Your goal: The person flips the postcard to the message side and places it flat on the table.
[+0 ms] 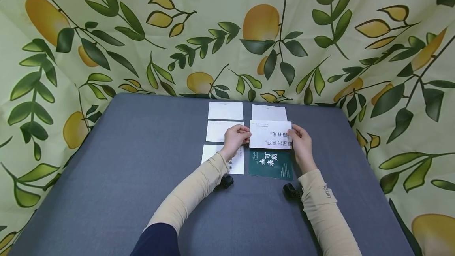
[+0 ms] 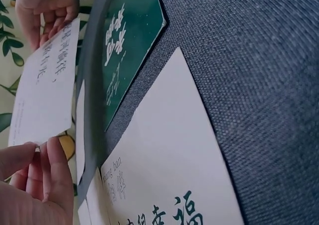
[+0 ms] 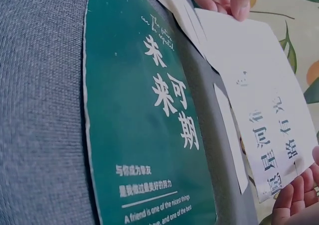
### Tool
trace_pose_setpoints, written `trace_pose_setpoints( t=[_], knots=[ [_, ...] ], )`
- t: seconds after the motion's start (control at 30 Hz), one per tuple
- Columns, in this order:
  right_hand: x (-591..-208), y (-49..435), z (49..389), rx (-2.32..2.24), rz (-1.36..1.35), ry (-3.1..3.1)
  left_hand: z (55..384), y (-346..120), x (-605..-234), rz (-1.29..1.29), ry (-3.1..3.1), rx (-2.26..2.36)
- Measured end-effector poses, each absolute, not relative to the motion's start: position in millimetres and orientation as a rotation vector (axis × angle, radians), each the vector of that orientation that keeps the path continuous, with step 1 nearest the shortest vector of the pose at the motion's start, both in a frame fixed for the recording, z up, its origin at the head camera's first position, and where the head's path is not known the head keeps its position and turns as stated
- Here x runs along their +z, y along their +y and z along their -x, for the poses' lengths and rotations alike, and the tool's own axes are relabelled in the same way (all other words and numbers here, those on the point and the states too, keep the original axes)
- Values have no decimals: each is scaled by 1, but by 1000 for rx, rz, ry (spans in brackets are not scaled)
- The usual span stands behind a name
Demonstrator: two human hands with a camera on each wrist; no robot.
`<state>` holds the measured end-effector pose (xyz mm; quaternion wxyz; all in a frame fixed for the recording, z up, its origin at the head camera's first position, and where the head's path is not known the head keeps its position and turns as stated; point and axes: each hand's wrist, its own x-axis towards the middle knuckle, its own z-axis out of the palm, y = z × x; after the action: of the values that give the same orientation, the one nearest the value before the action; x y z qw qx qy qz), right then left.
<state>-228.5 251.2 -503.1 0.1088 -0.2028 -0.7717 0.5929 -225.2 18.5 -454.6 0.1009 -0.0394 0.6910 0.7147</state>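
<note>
Between both hands a white card (image 1: 270, 134) with dark Chinese lettering is held up, its writing upside down in the head view. The left hand (image 1: 235, 139) pinches its left edge between thumb and fingers. At the opposite edge the right hand (image 1: 301, 145) grips the card, fingers behind it. Nearer the body lies a green card (image 1: 271, 165) with white lettering, overlapped by the held card in the head view. Under the left hand and forearm is a white card with green characters (image 2: 169, 125), partly covered from above.
Two more white cards, a far one (image 1: 225, 110) and a middle one (image 1: 215, 131), lie in the left column. Another white card (image 1: 269, 112) lies behind the held one. The grey cloth-covered table (image 1: 142, 161) meets a leaf-and-fruit patterned curtain (image 1: 213, 42).
</note>
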Motion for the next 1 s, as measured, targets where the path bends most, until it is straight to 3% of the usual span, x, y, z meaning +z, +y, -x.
trace_pose_setpoints(
  t=[0.8,1.0],
  knots=[
    [-508,264,224,1945,495,-1883,228,21,-456,-106,2179,2048],
    [-502,264,220,1879,548,-2038,228,20,-458,-162,2311,1879]
  ],
)
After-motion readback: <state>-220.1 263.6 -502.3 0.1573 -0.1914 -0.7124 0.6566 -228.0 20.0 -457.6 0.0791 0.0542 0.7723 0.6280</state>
